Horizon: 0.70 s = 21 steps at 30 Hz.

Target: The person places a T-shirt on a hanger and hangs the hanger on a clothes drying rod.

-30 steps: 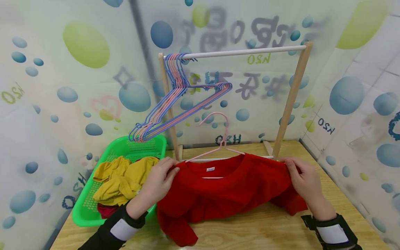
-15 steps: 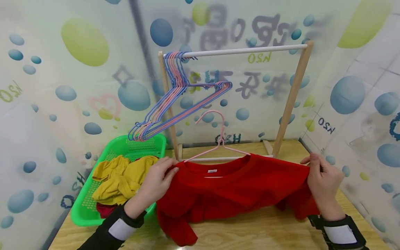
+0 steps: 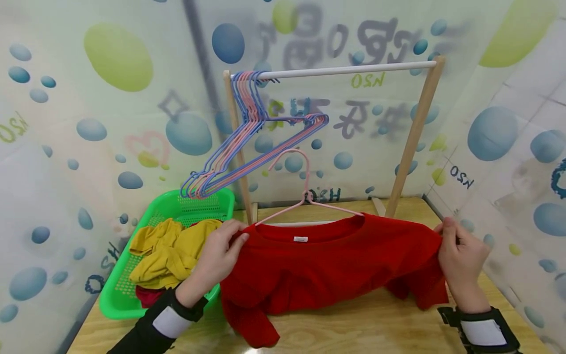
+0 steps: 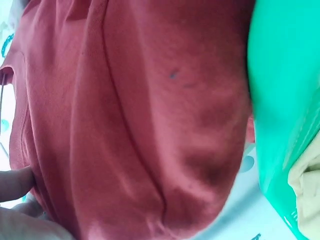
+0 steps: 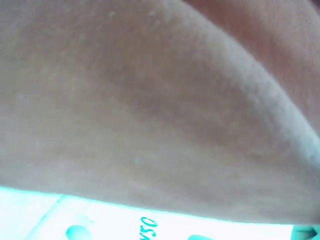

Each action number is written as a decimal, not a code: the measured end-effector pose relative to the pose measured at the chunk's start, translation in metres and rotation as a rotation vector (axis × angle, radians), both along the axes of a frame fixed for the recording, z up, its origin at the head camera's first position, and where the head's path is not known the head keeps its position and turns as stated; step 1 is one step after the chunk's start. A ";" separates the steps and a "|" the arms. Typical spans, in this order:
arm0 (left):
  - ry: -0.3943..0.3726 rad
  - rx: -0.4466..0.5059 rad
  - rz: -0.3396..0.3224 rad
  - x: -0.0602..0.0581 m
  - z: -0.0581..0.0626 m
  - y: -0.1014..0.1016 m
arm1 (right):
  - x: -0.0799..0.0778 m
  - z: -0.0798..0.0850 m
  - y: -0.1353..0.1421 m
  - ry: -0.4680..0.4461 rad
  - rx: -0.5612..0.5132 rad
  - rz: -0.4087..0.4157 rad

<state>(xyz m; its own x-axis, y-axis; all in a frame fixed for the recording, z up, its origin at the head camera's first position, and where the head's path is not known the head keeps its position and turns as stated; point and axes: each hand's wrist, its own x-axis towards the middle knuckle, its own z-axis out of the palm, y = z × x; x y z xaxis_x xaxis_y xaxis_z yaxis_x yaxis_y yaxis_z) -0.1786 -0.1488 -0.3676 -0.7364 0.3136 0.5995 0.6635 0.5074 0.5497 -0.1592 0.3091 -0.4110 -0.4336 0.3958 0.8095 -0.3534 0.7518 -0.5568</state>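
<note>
A red long-sleeved top is stretched between both hands above the table, its neckline and white label facing up. A pink hanger sits inside it, with the hook and upper arms showing above the collar. The left hand pinches the top's left shoulder by the hanger's end. At the other side the right hand grips the right shoulder and sleeve, out beyond the hanger's arm. In the left wrist view, thumb and fingers hold the red cloth. Cloth fills most of the right wrist view.
A rack with wooden posts and a white rail stands behind the top. Several blue and pink hangers hang at its left end. Left on the wooden table, a green basket holds yellow and dark red clothes.
The right hand has moved right, pulling the red top's shoulder outward. The pink hanger has shifted left and slightly up, with its right arm showing more. The left hand has barely moved.
</note>
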 end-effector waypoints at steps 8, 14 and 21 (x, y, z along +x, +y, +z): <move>0.036 -0.031 0.015 0.001 0.002 0.001 | 0.003 -0.013 0.001 -0.122 0.049 -0.034; 0.080 -0.080 0.022 0.004 0.005 0.004 | 0.006 -0.011 0.000 -0.223 0.084 -0.039; 0.064 -0.081 0.029 0.005 0.005 0.008 | 0.022 0.017 -0.014 -0.210 0.173 0.060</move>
<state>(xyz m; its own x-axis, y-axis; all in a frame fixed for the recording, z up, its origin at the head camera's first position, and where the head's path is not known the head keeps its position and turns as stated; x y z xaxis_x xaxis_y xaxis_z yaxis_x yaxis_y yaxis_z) -0.1733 -0.1407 -0.3630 -0.7066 0.3420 0.6195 0.6806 0.5680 0.4628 -0.1371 0.2951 -0.3940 -0.6179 0.2281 0.7525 -0.2905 0.8230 -0.4881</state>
